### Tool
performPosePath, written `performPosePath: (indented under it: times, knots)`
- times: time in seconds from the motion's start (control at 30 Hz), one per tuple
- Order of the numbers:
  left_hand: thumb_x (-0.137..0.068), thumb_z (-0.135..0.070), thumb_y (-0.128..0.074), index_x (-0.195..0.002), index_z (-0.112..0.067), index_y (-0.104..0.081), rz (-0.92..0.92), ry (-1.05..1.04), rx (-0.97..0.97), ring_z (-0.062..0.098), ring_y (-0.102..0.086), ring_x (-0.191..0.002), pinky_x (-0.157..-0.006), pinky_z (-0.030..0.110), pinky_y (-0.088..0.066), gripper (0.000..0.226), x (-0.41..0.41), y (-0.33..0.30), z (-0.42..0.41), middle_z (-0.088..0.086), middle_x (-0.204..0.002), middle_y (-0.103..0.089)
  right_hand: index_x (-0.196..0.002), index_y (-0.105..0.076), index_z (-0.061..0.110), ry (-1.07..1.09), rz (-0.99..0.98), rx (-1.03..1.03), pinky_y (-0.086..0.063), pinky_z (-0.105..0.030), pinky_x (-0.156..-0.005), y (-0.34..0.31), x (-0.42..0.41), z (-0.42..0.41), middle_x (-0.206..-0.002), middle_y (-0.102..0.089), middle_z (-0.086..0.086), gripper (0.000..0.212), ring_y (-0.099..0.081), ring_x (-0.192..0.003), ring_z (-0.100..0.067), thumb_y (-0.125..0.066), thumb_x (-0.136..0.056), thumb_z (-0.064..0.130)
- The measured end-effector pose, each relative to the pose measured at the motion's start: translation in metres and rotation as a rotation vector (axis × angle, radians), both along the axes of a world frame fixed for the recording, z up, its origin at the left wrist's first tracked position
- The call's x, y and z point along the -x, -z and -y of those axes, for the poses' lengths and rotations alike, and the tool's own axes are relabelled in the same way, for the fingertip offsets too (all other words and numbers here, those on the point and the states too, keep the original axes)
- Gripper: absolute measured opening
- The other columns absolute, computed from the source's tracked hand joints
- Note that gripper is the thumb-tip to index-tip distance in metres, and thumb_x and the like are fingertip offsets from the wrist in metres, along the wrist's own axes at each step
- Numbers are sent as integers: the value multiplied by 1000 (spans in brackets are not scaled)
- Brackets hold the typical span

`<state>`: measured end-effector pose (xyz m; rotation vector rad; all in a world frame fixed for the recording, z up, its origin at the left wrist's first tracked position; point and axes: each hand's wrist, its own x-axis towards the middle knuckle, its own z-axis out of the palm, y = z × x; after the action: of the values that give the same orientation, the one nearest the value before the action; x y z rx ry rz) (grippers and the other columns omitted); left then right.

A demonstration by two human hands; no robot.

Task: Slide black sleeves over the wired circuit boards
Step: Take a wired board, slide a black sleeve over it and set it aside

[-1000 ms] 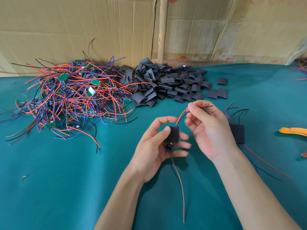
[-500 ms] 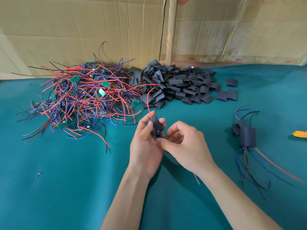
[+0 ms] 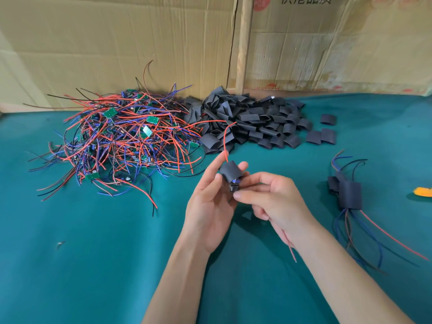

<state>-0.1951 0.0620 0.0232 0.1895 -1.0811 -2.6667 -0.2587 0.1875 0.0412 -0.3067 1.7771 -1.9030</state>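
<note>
We hold black sleeve (image 3: 230,170) in left hand (image 3: 210,204), fingers pinching it steady above green cloth (image 3: 93,265) — right hand (image 3: 273,202) grips circuit board (image 3: 233,187) at sleeve's lower mouth, apparently to seat it; red wire (image 3: 225,141) exits top.

Since a second ago the right hand (image 3: 273,197) left the top wires for the sleeve (image 3: 230,171) bottom.

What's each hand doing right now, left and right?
Left hand: holds the black sleeve between thumb and fingers.
Right hand: pinches the circuit board sticking out of the sleeve's lower end.
</note>
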Motion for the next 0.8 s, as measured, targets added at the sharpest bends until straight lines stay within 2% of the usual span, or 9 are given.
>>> performPosePath:
  times: [0.17,0.33,0.43,0.5,0.57,0.6,0.7,0.8]
  knots:
    - [-95,-21,-53,-128,-35,-67,-50,8,-45,24,-69,-104,-92,35,-56,38,-2,-2,0,11,-115,-72,-78,-78,10,-68,3,55,-22,-21,-41,-3,3,-5,-71,-69,-10,14,-31,-41,-12,-78,-79,-4]
    - [-92,-24,-62,-138,-33,-55,-28,-19,-72,22,-69,-94,-93,38,-53,47,-3,-1,0,10,-103,-71,-78,-80,13,-74,2,76,-20,-23,-43,-4,3,-5,-69,-67,-9,16,-29,-42,-13,-78,-80,-3]
    - [-86,-19,-65,-138,-27,-48,24,-89,-102,22,-71,-87,-86,37,-55,55,0,0,-1,13,-100,-74,-80,-81,14,-32,-52,37,-22,-20,-43,-5,1,-6,-74,-68,-14,16,-30,-42,-11,-79,-80,-2]
    - [-82,-18,-66,-132,-21,-45,44,-124,-125,24,-72,-86,-82,37,-56,54,1,2,-2,15,-99,-74,-80,-81,15,8,-151,-31,-33,-14,-44,-6,-1,-5,-73,-74,-7,16,-44,-40,-6,-81,-78,-1]
    - [-82,-17,-66,-128,-17,-44,55,-143,-131,25,-71,-87,-81,37,-55,51,3,3,-3,15,-96,-72,-79,-81,17,63,-287,-142,-50,-17,-59,-6,-4,-3,-72,-77,0,15,-67,-56,-9,-82,-76,3]
    - [-83,-17,-66,-128,-15,-44,60,-142,-120,24,-71,-86,-80,36,-56,50,3,3,-3,15,-96,-72,-77,-81,20,93,-361,-208,-55,-21,-67,-5,-4,-3,-72,-77,4,16,-72,-66,-10,-82,-75,5]
    - [-87,-17,-62,-127,-9,-48,74,-127,-77,23,-69,-87,-82,34,-56,44,5,5,-4,12,-96,-74,-72,-79,29,149,-512,-331,-55,-19,-68,-4,-5,-2,-68,-75,12,20,-72,-68,-6,-81,-75,9]
    - [-87,-18,-63,-122,-5,-54,92,-121,-28,23,-60,-90,-88,34,-54,39,5,6,-3,10,-96,-68,-73,-79,31,145,-428,-280,-55,-24,-70,-6,-3,-4,-68,-75,10,20,-73,-69,-9,-81,-75,11]
